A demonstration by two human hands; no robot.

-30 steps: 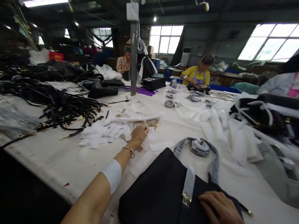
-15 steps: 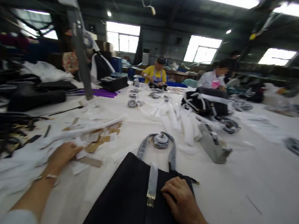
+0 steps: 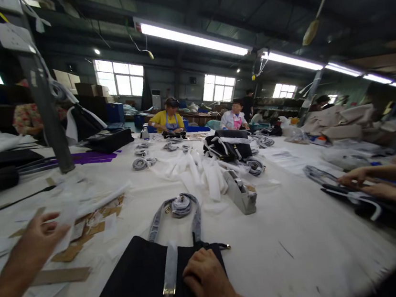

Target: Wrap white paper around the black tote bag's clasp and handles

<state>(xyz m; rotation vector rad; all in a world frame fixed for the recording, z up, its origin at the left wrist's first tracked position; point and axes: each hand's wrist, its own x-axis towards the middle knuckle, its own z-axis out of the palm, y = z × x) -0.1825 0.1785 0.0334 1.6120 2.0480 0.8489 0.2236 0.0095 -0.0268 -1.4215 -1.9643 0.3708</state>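
My left hand is raised over the scraps on the left, its fingers pinched on a thin, translucent white sheet. In front of me lies a black handbag, its handles wrapped in clear film and stretched away from me. A strap with a film-covered upper part and a gold metal piece runs down its front. My right hand is closed on the bag's upper right part, fingers curled against the black material. Between the handles sits a wrapped, coiled strap.
A grey tape dispenser stands beyond the bag, beside white padding strips. Further back are another black bag and several coiled straps. A metal post rises at left. A co-worker's hands handle black pieces at right.
My view has turned right, bringing a co-worker's hands in at the right edge. My left hand has lifted from the scraps with a thin sheet. My right hand stays on the bag.
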